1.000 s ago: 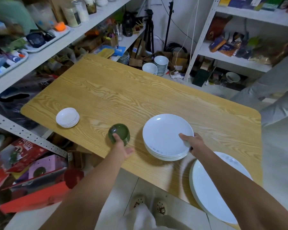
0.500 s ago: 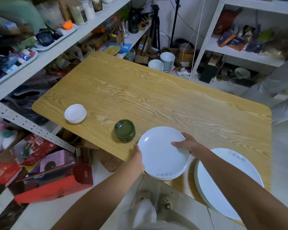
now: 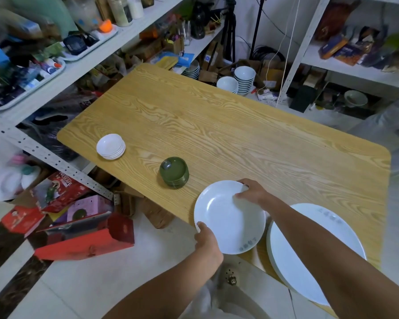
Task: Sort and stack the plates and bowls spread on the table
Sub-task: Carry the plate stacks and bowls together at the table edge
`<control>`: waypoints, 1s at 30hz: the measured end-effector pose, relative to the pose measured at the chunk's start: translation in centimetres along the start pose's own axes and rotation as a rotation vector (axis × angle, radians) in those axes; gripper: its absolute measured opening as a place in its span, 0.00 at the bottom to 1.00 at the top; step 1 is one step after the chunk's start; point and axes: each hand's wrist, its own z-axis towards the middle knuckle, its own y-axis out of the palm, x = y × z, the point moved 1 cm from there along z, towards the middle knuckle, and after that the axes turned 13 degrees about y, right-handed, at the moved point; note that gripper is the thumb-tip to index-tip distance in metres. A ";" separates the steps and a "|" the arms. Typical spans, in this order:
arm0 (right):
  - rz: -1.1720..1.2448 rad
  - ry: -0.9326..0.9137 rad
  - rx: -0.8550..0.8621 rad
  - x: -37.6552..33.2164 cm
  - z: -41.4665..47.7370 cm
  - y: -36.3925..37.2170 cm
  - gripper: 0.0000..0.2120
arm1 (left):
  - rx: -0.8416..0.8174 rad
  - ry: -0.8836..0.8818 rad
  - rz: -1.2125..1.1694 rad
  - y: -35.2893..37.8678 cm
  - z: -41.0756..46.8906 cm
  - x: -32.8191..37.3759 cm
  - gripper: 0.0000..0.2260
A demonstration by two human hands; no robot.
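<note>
I've got both hands gripping the white plate (image 3: 228, 217) lower centre: left hand (image 3: 206, 239) near rim, right hand (image 3: 251, 192) far rim.

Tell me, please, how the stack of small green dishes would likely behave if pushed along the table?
The green stack looks glossy and hard, so it would probably slide on the smooth table, not roll. It is several dishes high, so a push near the top might shift the upper ones.

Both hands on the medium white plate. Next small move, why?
Probably shift the medium white round plate rightward onto the large white plate stack: left hand and right hand grip opposite rims, it overhangs the wooden table edge, stack adjacent.
</note>
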 end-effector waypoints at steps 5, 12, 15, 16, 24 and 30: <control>-0.007 0.025 -0.013 -0.1 0.3 -0.8 0.23 | -0.102 0.003 -0.167 0.1 -4.6 2.6 0.25; -0.097 0.121 0.023 0.3 -0.3 -1.9 0.31 | -0.115 -0.048 -0.310 -0.5 -3.6 3.8 0.32; -0.119 0.124 -0.014 0.3 -0.4 -1.9 0.29 | -0.171 -0.059 -0.321 0.0 -2.9 3.2 0.34; -0.119 0.126 -0.025 0.4 -0.5 -2.0 0.29 | -0.166 -0.061 -0.319 0.0 -2.3 2.6 0.34; -0.042 0.165 -0.095 1.1 -0.2 -2.9 0.28 | -0.174 -0.061 -0.376 0.3 -3.4 2.1 0.32; 0.093 0.210 -0.124 1.0 -0.7 -3.6 0.21 | -0.098 -0.065 -0.465 -0.1 -3.6 1.8 0.29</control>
